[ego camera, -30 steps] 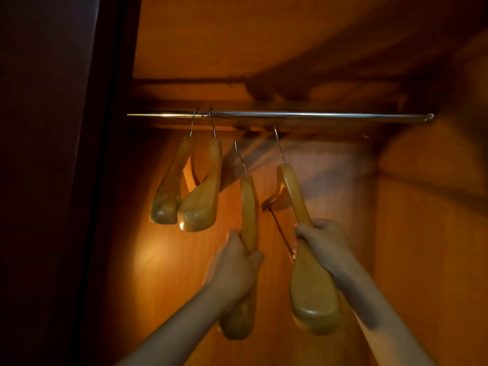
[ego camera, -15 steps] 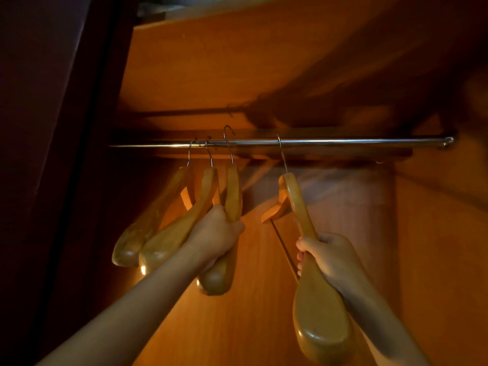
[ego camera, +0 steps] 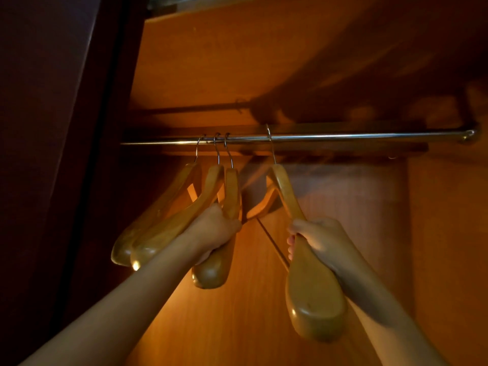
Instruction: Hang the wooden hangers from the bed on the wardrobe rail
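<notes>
A chrome wardrobe rail (ego camera: 343,136) runs across the upper middle of the head view. Two wooden hangers (ego camera: 169,207) hang from it at the left, hooks over the rail. Beside them a third wooden hanger (ego camera: 232,191) has its hook over the rail too, and my left hand (ego camera: 215,231) grips its lower arm. Further right, a fourth wooden hanger (ego camera: 311,294) hangs by its hook on the rail, with my right hand (ego camera: 317,239) closed around its arm.
The wardrobe's dark door frame (ego camera: 87,180) stands at the left. A wooden shelf (ego camera: 237,62) sits just above the rail, the side wall (ego camera: 449,233) closes the right, and the back panel (ego camera: 343,207) is behind the hangers.
My left hand lifted its hanger up and left, and its hook now sits over the rail beside the two hung ones. My right hand's hanger hook also went onto the rail.
</notes>
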